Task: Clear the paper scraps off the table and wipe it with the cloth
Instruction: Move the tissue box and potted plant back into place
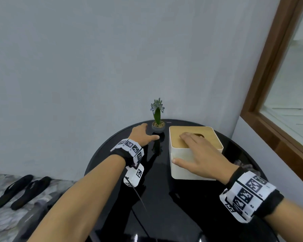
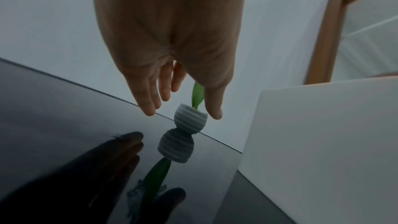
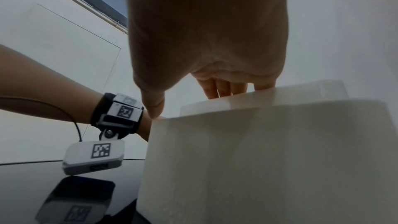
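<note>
No paper scraps show on the round, glossy black table (image 1: 156, 193), and no cloth can be made out. My left hand (image 1: 150, 131) hovers at the far edge with its fingers spread loosely. In the left wrist view the left hand (image 2: 183, 114) has its thumb and fingers on either side of a small grey ribbed plant pot (image 2: 189, 122), holding nothing. My right hand (image 1: 177, 148) lies on a cream tissue box (image 1: 185, 172): its straight fingers rest on the wooden lid (image 1: 210, 137) by the slot, and its thumb touches the box's near left corner (image 3: 163, 120).
The plant pot (image 1: 158, 127) stands just left of the box at the table's back edge. A grey wall lies behind, and a wood-framed window (image 1: 269, 84) is on the right. Black slippers (image 1: 19, 191) lie on the floor at left. A small blurred grey shape (image 1: 243, 165) sits beyond my right wrist.
</note>
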The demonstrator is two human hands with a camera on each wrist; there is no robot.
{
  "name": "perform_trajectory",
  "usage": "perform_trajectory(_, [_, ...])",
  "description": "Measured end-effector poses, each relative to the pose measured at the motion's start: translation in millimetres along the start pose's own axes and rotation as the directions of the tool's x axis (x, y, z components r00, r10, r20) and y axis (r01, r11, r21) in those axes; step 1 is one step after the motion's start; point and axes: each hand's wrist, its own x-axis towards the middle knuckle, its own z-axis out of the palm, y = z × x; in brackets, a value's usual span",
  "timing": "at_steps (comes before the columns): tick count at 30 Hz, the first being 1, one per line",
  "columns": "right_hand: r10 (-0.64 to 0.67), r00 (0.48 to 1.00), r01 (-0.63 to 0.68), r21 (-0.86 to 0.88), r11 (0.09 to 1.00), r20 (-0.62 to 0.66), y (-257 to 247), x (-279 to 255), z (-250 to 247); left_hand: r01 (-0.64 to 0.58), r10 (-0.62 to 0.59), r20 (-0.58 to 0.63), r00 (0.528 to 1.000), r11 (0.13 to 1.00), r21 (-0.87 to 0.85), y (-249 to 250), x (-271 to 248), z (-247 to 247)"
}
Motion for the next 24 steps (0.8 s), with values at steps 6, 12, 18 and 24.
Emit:
perform_trajectory(6, [0.008,1.0,-0.007,-0.065,0.998,0.023,1,3,9,0.027,-0.027,0.025,0.999,1.0,0.008,-3,32,8])
perform_trajectory(12, [-0.002,1.0,0.003,-0.049,0.999,0.012,4,4,10,0.06,-0.059,0.021,0.998,0.997,-0.056,-3,57,19])
perform_trajectory(18, [-0.002,1.0,0.003,-0.042,0.999,0.005,7,5,12,0.044,-0.044,0.002,0.999,0.995,-0.091,-2,71,26])
perform_trajectory(24, [0.004,1.0,-0.005,-0.037,0.999,-0.013,6,3,14,0.006,-0.009,-0.025,1.0,0.994,-0.112,-2,75,32])
